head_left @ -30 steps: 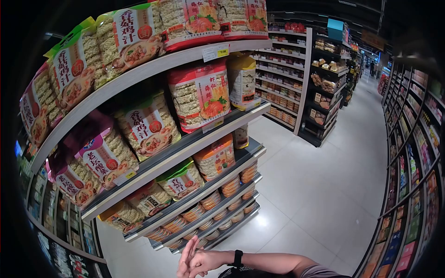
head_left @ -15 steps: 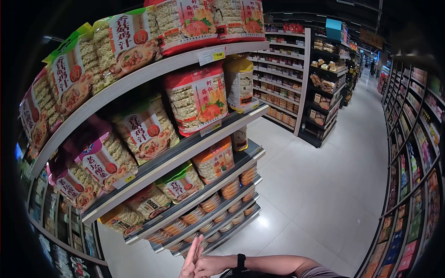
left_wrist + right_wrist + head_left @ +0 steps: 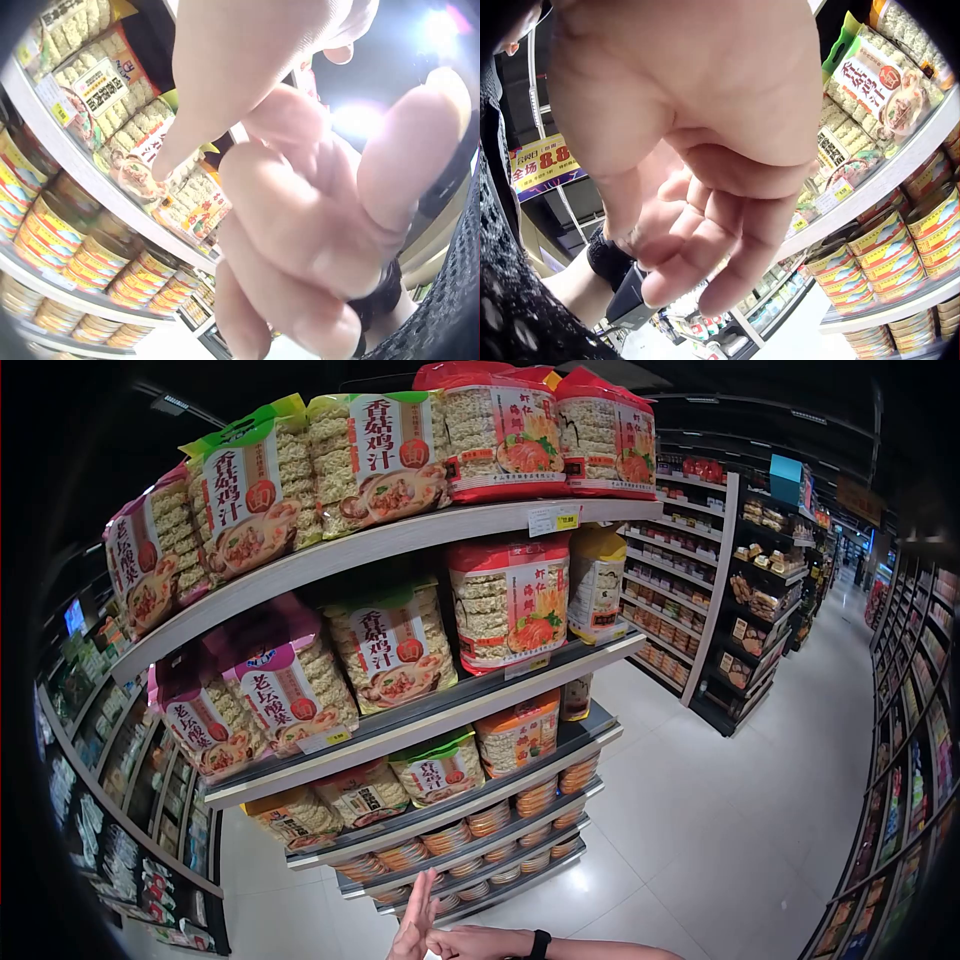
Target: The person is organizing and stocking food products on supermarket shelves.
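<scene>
At the bottom of the head view my left hand [image 3: 415,922] is raised, its fingers straight and pointing up. Right beside it is my right hand [image 3: 470,941], its wrist in a black band [image 3: 541,943]. In the left wrist view the right hand [image 3: 300,225] has loosely curled fingers and an extended thumb, with nothing held. The near left hand [image 3: 240,60] fills the top there. From the right wrist the two hands overlap closely, part of the left hidden behind the right hand [image 3: 690,82]. Nearest stand shelves of bagged noodles [image 3: 440,770].
Green noodle bags [image 3: 385,450] and red noodle bags [image 3: 500,435] line the top shelf. Purple noodle bags [image 3: 290,680] sit one shelf lower. Round stacked tins [image 3: 885,255] fill the bottom shelves. A tiled aisle [image 3: 700,810] runs right, past a black display rack [image 3: 750,620].
The head view has turned left and up, so the noodle shelves sit further right and more of the left shelving shows. The hands stay close together, the right arm lower in view.
</scene>
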Action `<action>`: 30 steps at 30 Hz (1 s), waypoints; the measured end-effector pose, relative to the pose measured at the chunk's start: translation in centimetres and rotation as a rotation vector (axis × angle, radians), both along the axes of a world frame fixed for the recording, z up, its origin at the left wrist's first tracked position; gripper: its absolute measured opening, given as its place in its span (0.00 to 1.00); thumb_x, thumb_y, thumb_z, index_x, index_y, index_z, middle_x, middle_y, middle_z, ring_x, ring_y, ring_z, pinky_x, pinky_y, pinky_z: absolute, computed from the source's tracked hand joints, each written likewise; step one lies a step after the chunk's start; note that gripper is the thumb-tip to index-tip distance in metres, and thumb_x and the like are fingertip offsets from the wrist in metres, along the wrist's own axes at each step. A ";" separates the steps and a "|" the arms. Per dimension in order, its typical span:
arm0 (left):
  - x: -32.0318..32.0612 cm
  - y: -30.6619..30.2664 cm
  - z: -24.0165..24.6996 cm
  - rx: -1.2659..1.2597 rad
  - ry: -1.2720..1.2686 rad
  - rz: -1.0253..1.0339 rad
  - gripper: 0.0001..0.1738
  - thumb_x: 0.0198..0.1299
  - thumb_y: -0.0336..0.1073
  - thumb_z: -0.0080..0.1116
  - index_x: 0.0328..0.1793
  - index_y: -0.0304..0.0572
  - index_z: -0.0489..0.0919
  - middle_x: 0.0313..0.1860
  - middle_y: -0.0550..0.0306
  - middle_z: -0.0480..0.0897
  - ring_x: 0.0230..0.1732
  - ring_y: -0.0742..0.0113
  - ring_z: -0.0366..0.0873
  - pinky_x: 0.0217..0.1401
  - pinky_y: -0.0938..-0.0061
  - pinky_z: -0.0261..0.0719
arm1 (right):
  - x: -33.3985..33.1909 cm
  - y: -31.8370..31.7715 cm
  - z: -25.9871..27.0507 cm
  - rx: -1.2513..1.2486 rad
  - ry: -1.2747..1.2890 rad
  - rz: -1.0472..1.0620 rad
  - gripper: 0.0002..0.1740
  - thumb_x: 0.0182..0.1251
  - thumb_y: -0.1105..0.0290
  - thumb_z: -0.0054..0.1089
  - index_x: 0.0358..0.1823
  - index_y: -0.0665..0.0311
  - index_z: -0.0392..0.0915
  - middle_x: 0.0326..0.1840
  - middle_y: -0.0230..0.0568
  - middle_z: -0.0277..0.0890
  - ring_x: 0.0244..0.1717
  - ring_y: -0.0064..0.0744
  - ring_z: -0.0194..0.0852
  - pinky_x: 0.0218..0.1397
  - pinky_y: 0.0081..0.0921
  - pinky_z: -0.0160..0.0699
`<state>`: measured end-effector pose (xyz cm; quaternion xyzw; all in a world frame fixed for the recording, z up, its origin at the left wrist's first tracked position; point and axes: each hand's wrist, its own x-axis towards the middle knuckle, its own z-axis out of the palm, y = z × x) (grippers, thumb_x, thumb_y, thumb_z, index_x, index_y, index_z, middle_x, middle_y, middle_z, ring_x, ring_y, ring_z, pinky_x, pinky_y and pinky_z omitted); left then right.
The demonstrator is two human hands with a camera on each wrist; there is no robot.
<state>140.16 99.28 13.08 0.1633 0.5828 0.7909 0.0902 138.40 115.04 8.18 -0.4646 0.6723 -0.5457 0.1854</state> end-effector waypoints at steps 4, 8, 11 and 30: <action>0.6 -0.4 -0.1 -0.029 -0.002 -0.035 0.69 0.60 0.81 0.52 0.92 0.46 0.37 0.92 0.44 0.38 0.92 0.51 0.28 0.88 0.48 0.26 | 0.0 -0.2 -0.5 0.192 -0.003 0.114 0.23 0.66 0.53 0.76 0.46 0.63 0.76 0.39 0.43 0.79 0.40 0.38 0.79 0.41 0.36 0.76; 0.3 -0.5 -1.8 0.178 -0.066 -0.141 0.66 0.63 0.80 0.49 0.93 0.51 0.35 0.93 0.45 0.34 0.92 0.51 0.26 0.87 0.42 0.23 | 0.4 0.1 2.5 0.053 -0.157 0.246 0.22 0.66 0.55 0.76 0.44 0.64 0.76 0.36 0.40 0.77 0.38 0.34 0.77 0.40 0.35 0.74; 0.3 -0.5 -1.2 0.106 -0.044 -0.088 0.66 0.63 0.81 0.49 0.93 0.52 0.35 0.93 0.45 0.34 0.92 0.51 0.26 0.87 0.42 0.23 | -0.7 0.1 2.7 0.149 -0.227 0.238 0.22 0.75 0.53 0.66 0.46 0.66 0.70 0.31 0.39 0.81 0.33 0.30 0.82 0.37 0.26 0.78; 0.5 -1.5 -1.4 0.058 -0.032 -0.171 0.51 0.77 0.69 0.36 0.92 0.52 0.33 0.93 0.50 0.33 0.92 0.55 0.25 0.89 0.47 0.20 | 0.3 0.5 4.4 0.238 -0.121 0.100 0.14 0.74 0.59 0.68 0.42 0.64 0.81 0.36 0.40 0.79 0.39 0.33 0.77 0.44 0.34 0.77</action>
